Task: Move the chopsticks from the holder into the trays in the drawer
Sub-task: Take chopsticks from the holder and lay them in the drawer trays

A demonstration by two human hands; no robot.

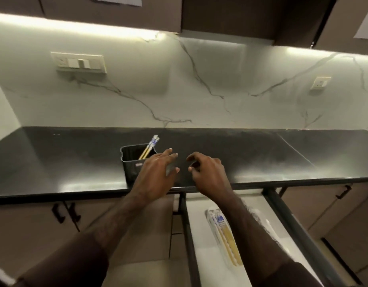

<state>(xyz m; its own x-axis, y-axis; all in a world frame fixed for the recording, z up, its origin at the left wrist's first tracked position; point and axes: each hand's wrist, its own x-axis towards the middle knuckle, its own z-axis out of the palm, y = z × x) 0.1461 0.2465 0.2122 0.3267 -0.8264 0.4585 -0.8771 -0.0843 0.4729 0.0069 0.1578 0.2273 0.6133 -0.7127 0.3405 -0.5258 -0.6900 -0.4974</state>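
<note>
A black rectangular holder [130, 158] stands on the dark countertop. Two chopsticks [151, 146] with yellow shafts and blue-and-white ends lean out of it toward the right. My left hand [156, 175] hovers just right of the holder, fingers spread, holding nothing. My right hand [208, 172] floats beside it with fingers loosely curled and empty. Below the counter edge an open drawer [191, 228] has a white floor. A clear tray [224, 239] in it holds several chopsticks of the same kind. My right forearm hides part of the drawer.
The black countertop [261, 154] runs wide to the right under a white marble backsplash with a switch plate [79, 62] and a socket [321, 82]. Brown cabinet doors with black handles [59, 213] flank the drawer, whose dark right rail [299, 230] juts toward me.
</note>
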